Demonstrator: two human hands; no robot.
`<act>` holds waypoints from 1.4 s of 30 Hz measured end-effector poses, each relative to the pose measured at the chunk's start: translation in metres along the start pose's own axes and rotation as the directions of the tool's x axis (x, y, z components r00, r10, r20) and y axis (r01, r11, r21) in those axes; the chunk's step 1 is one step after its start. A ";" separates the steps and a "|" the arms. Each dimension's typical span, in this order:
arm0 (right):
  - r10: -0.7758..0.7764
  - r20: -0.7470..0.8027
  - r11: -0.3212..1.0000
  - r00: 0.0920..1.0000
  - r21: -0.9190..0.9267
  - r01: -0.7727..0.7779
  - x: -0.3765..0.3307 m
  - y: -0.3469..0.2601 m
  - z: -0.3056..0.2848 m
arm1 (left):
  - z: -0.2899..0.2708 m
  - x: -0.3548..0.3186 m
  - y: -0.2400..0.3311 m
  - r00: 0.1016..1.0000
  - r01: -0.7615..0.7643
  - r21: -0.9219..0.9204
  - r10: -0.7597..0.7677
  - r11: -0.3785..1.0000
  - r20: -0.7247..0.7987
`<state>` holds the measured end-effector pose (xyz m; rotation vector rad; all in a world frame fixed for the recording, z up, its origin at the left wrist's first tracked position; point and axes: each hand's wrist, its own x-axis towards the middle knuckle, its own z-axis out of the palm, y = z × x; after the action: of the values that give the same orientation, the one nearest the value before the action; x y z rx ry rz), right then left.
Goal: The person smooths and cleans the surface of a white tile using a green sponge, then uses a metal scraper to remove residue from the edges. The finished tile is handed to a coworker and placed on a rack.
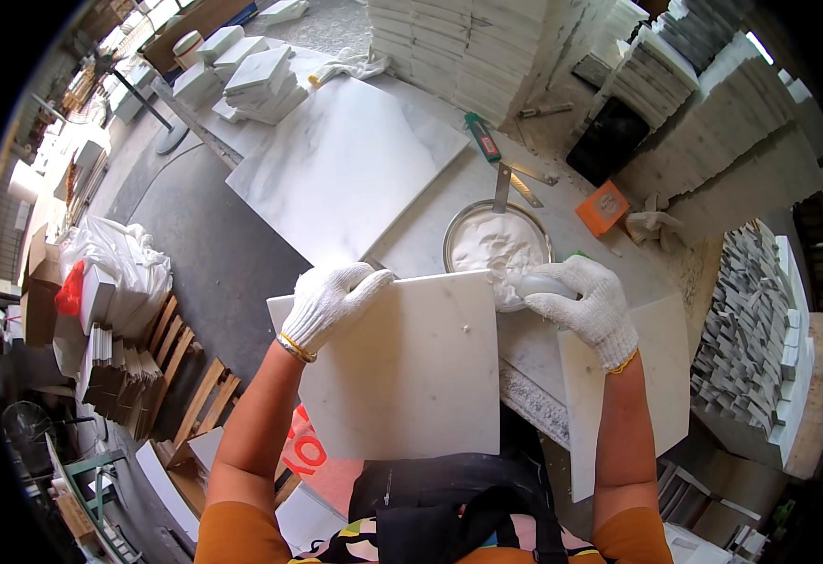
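Observation:
Both hands wear white knit gloves. My left hand (336,299) grips the far edge of a square white marble tile (407,376), which is tilted in front of my body. My right hand (588,305) is closed around a pale tool (545,286), partly hidden by the fingers; its kind I cannot make out. The tool's end is at the near right rim of a round tin (447,249) of white paste (494,242). A metal scraper blade (503,188) stands at the tin's far rim. Beyond lies a larger marble slab (346,164).
A green box cutter (483,137), loose metal blades (527,191), an orange box (602,209) and a black object (608,141) lie past the tin. Another tile (628,395) leans at the table's near edge. Tile stacks (458,52) stand behind; mosaic pieces (745,329) sit right.

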<state>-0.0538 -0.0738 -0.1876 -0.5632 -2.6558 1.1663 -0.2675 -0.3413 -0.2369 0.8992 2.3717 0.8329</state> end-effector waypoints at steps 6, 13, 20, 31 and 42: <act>-0.020 0.004 1.000 1.000 0.002 0.020 0.001 0.003 0.000 | 0.002 0.001 -0.003 1.000 -0.002 0.015 0.002 1.000 -0.013; -0.010 0.010 1.000 1.000 -0.024 0.010 0.002 0.001 0.000 | 0.002 0.002 -0.003 1.000 0.005 0.034 -0.005 0.999 0.000; 0.027 0.014 0.999 1.000 0.043 -0.027 0.001 0.002 0.001 | 0.001 0.001 -0.001 1.000 -0.028 0.031 0.029 0.999 -0.013; 0.152 0.018 0.957 0.988 0.248 -0.152 -0.001 0.001 -0.007 | 0.001 -0.001 -0.002 0.999 -0.041 0.003 0.041 0.999 -0.031; 0.248 -0.387 0.909 0.888 0.410 -0.075 -0.021 0.121 -0.054 | 0.004 0.002 -0.003 1.000 -0.003 -0.002 0.003 1.000 -0.009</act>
<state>0.0144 0.0288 -0.2411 -0.8671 -1.9694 1.3739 -0.2675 -0.3400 -0.2422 0.8994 2.3775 0.8426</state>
